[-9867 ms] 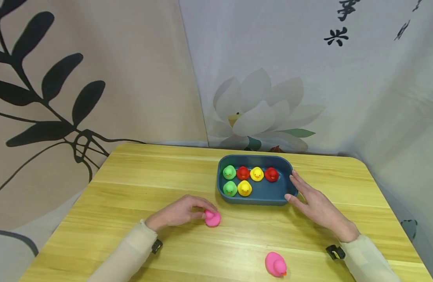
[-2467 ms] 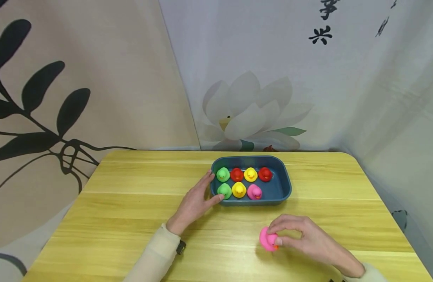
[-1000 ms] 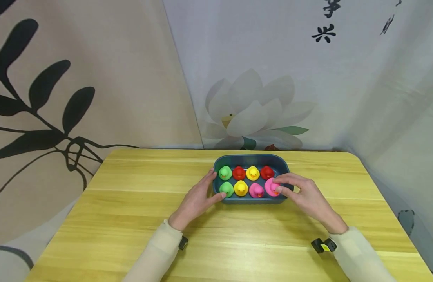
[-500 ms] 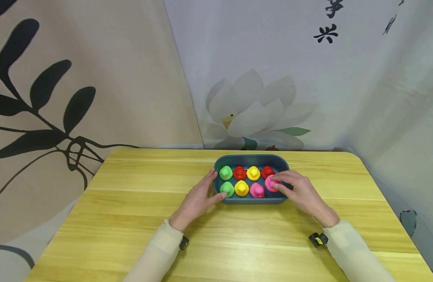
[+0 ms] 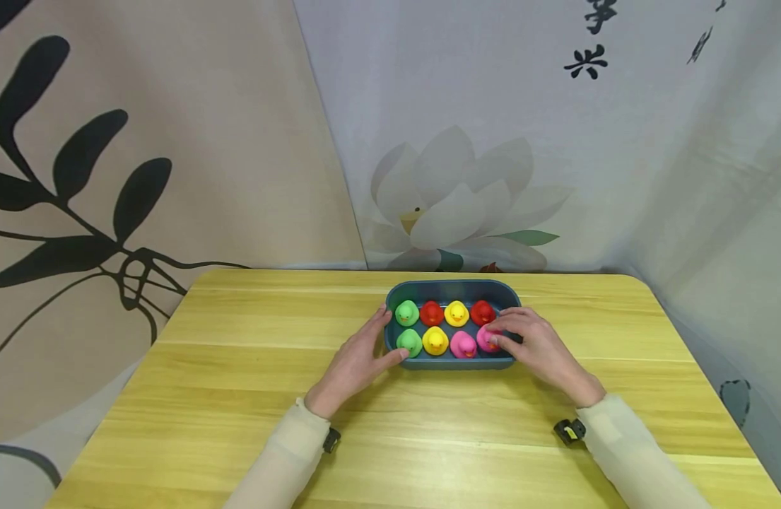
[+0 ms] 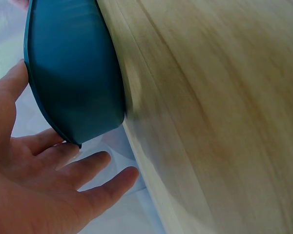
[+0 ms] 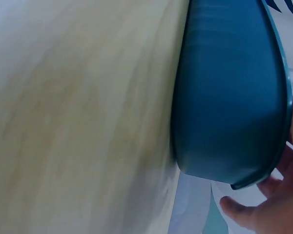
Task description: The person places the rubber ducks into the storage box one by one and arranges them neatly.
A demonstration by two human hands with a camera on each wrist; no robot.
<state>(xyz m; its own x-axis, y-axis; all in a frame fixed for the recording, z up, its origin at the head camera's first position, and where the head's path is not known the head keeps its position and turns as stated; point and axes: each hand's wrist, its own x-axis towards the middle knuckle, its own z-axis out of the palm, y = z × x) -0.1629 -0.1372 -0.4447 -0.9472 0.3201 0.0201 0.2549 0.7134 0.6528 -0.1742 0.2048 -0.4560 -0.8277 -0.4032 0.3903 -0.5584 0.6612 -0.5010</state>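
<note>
A dark blue tray (image 5: 454,364) holds two rows of rubber ducks. Its back row runs green (image 5: 407,313), red (image 5: 432,313), yellow (image 5: 456,313) and red (image 5: 483,312). In front are a green duck (image 5: 409,343), a yellow duck (image 5: 435,341) and a pink duck (image 5: 463,345). At that row's right end, my right hand (image 5: 536,346) pinches a second pink duck (image 5: 488,338), low inside the tray. My left hand (image 5: 355,364) rests against the tray's left end, its fingers spread and the thumb at the near corner. The left wrist view shows fingertips (image 6: 23,73) touching the rim.
The tray stands on a light wooden table (image 5: 428,438), towards its back edge. Behind hangs a cloth backdrop (image 5: 250,141) printed with leaves and a lotus. Both forearms in pale sleeves (image 5: 638,452) reach in from the front, with a small dark device (image 5: 570,431) on each wrist.
One pink duck has gone from my left hand into the front row. My right hand has lifted the other from the table, carried it over the tray and lowered it beside the first.
</note>
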